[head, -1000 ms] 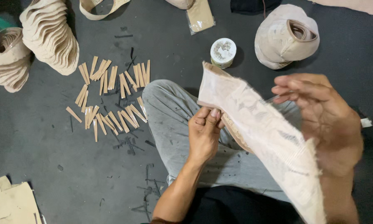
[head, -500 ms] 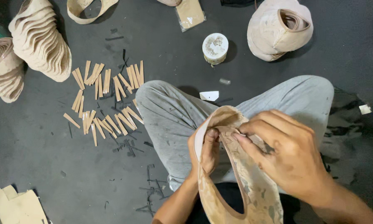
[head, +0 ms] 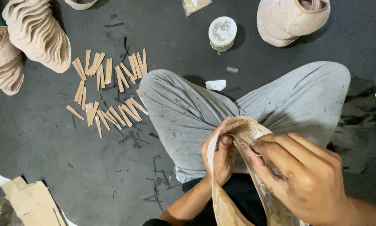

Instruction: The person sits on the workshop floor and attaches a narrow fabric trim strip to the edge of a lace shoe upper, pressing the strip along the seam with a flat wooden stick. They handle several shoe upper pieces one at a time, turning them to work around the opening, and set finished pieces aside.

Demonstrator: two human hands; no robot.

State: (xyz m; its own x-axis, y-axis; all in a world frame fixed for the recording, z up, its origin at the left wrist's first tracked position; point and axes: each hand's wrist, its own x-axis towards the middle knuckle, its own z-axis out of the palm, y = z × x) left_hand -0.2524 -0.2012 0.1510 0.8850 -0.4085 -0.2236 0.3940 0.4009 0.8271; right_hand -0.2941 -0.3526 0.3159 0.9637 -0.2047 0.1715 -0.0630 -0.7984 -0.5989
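Head view: we sit cross-legged on the dark floor (head: 41, 167), and both our hands work a tan shoe upper (head: 238, 134) over our lap, lower centre of the frame. Our left hand (head: 219, 157) pinches the piece's rim, its grip closed on it with the thumb pressed inside the fold. Our right hand (head: 305, 180) is closed on the opposite rim, fingers curled over the edge.

As we judge it, the step in hand is pulling the opening apart or folding its lining along the rim; the next move calls for both pinches to hold firm while we work further along the edge, keeping the thin material from creasing.

The piece's long axis runs nearly top to bottom in the frame, its rounded open end pointing up toward our knees, its tail leaving the bottom edge.

Elsewhere, small tan strips (head: 108, 88) lie scattered in the upper left, stacked uppers (head: 37, 33) sit beside them, a round white tin (head: 222, 32) stands at upper centre, and another upper (head: 290, 19) rests at the upper right.
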